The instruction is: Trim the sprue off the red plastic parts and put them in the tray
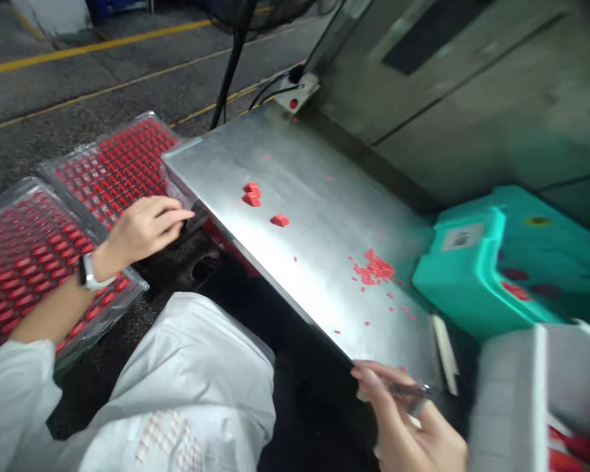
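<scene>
My left hand hangs beside the table's left edge, above the corner of a tray, with its fingers loosely apart and nothing seen in them. On the steel table lie a few small red faceted blocks, right of that hand. My right hand, at the table's near edge, has its fingers closed around a slim dark tool; its tip is blurred and its exact kind cannot be made out. Small red scraps form a pile on the table beyond the right hand.
Clear plastic trays filled with rows of red pieces stand at the left. A green bin and a white bin holding red pieces are at the right. A switch box with cables sits at the table's far corner, near a machine panel.
</scene>
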Demonstrator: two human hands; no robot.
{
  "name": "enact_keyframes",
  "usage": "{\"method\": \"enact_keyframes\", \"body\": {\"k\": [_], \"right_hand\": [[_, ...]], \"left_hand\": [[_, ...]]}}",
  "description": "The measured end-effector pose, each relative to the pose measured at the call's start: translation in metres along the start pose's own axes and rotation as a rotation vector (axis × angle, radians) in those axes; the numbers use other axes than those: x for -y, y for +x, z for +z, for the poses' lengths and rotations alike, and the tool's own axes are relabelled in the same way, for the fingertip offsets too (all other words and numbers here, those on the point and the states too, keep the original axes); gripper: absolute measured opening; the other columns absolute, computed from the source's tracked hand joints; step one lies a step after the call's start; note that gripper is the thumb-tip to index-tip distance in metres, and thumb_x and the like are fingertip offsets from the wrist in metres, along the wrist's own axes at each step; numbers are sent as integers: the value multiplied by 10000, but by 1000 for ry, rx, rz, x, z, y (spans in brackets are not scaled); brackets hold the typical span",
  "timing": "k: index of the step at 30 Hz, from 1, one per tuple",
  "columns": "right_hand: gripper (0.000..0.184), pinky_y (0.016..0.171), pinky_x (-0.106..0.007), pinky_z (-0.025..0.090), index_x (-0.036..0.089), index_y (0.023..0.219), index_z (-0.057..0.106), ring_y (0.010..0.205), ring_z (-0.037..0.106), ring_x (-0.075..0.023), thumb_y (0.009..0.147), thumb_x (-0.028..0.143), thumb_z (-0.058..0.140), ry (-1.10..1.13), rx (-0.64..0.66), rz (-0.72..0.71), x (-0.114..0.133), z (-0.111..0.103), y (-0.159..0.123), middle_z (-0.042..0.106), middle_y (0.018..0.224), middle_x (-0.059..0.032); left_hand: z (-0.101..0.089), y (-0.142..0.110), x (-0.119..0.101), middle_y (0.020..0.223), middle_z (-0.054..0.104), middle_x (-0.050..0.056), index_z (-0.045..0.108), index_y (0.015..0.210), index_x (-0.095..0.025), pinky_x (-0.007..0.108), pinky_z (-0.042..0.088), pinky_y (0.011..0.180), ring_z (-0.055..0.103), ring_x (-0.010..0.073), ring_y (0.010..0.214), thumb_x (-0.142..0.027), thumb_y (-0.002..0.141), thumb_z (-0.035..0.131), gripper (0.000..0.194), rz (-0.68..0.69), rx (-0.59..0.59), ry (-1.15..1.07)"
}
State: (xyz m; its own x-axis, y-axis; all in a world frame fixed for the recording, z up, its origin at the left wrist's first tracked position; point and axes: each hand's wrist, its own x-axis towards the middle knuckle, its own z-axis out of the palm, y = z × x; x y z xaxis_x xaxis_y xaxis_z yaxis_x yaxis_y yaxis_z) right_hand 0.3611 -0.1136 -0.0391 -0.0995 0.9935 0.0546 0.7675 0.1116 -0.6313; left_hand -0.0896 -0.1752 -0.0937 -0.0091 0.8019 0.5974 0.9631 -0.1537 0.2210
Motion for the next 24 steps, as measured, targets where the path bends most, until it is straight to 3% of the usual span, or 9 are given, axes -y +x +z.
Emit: {"method": "enact_keyframes", "body": {"k": [3, 6, 9, 14, 19, 24], "right_hand": [[524, 669, -363, 600, 246, 790, 772, 795, 759, -310, 829, 761, 687, 47, -46, 64, -4, -3, -6, 780, 822, -94], [463, 669, -347, 615, 255, 803, 775, 789, 767, -304, 834, 709, 693, 122, -52, 63, -14, -4, -14, 772, 787, -79], [411, 680, -324, 625, 253, 790, 774, 758, 766, -282, 840, 652, 690, 178, -77, 55, -21, -2, -17, 762, 761, -63], [292, 638, -273, 615, 248, 739, 763, 663, 730, -231, 828, 521, 710, 216, -87, 22, -20, -1, -10, 740, 708, -39], [272, 585, -245, 595, 245, 745, 771, 625, 710, -208, 837, 493, 704, 255, -74, 4, -22, 0, -5, 741, 708, -37], [285, 629, -251, 605, 247, 761, 772, 668, 727, -213, 861, 505, 704, 260, -72, 5, -34, 3, -4, 746, 727, -36]], "left_hand": [[43, 90, -31, 1266, 682, 90, 641, 1352, -249, 384, 570, 982, 690, 243, 1121, -185, 994, 605, 366, 114, 173, -64], [75, 135, -36, 1234, 675, 109, 676, 1269, -207, 394, 554, 967, 691, 252, 1050, -181, 976, 630, 298, 132, 355, -16], [91, 150, -31, 1161, 667, 121, 713, 1152, -170, 371, 548, 917, 699, 241, 978, -184, 995, 582, 205, 79, 479, -1], [97, 164, -27, 1077, 672, 92, 727, 1032, -180, 337, 547, 836, 701, 232, 924, -212, 944, 626, 137, 86, 579, -51], [101, 185, -46, 952, 720, 48, 708, 956, -199, 302, 517, 784, 697, 212, 866, -318, 872, 762, 155, 100, 638, -153], [112, 197, -71, 793, 723, 28, 676, 887, -204, 286, 440, 663, 687, 205, 759, -232, 825, 805, 145, 56, 631, -184]]}}
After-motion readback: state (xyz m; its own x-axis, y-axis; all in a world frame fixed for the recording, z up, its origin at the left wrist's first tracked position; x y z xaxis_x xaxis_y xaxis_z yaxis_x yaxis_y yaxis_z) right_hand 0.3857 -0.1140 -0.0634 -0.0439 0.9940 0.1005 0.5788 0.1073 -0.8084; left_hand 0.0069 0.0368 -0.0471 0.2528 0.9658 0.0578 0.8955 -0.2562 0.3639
